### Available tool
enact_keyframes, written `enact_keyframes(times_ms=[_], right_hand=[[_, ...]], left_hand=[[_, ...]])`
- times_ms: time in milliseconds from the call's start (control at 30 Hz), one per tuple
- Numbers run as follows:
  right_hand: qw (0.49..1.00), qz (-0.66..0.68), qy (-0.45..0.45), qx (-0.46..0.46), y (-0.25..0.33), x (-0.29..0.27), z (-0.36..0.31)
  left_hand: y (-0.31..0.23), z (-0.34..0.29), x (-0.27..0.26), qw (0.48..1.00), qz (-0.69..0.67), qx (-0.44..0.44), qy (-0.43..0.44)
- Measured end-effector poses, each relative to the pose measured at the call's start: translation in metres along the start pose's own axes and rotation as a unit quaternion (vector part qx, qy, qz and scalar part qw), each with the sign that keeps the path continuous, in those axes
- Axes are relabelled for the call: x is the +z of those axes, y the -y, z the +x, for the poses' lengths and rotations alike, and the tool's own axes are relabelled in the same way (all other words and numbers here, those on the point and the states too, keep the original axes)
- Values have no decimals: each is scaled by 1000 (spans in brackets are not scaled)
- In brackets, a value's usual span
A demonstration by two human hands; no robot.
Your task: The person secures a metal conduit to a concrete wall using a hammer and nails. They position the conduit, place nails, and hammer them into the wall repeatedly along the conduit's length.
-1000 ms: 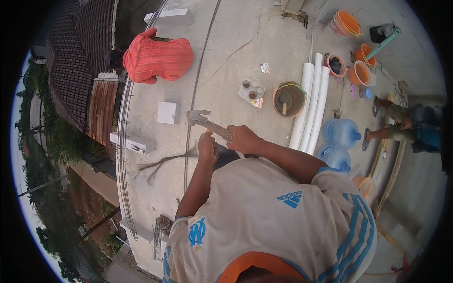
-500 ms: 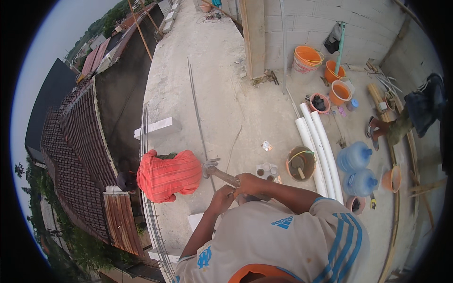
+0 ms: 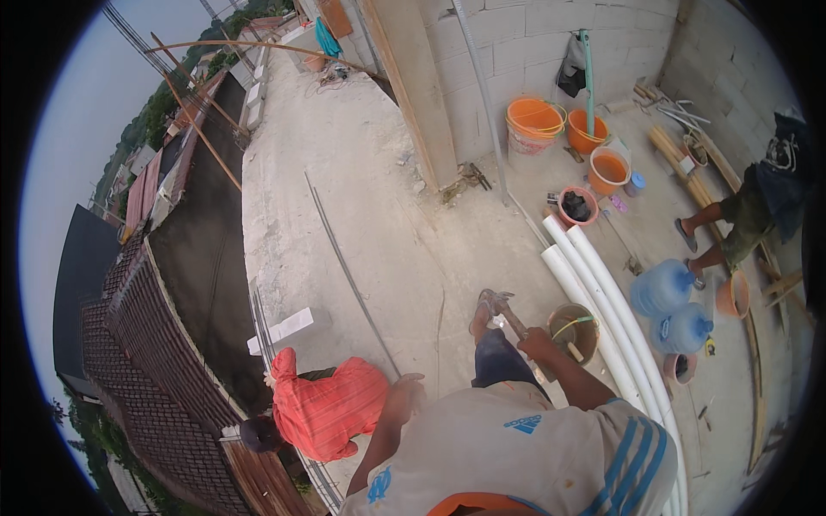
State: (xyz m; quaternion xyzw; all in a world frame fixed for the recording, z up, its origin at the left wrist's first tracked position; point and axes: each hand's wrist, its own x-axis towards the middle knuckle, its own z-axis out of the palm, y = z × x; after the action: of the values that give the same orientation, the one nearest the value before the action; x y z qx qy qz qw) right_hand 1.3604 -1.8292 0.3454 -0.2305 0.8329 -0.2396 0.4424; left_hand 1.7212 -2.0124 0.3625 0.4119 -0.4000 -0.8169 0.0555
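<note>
Head view: right hand [image 3: 540, 346] grips wood-handled, grey-metal-headed hammer [image 3: 514, 322] before body, near round dark bucket [image 3: 587, 342]; left hand [image 3: 406, 396] loosely open, seemingly empty. If one-handed grip slackens, hammer could drop onto wearer's foot [image 3: 478, 323]. Long axis diagonal, head pointing forward-left.
</note>
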Motion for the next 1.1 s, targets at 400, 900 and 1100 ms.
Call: enact_keyframes(times_ms=[400, 900, 1100], right_hand=[[959, -272, 72, -21, -135, -117, 176], [924, 239, -246, 166, 153, -291, 289], [915, 238, -294, 138, 218, -350, 362]], left_hand=[[-326, 288, 118, 964, 262, 22, -36], [-666, 644, 278, 846, 396, 356, -32], [-764, 707, 365, 805, 435, 399, -54]])
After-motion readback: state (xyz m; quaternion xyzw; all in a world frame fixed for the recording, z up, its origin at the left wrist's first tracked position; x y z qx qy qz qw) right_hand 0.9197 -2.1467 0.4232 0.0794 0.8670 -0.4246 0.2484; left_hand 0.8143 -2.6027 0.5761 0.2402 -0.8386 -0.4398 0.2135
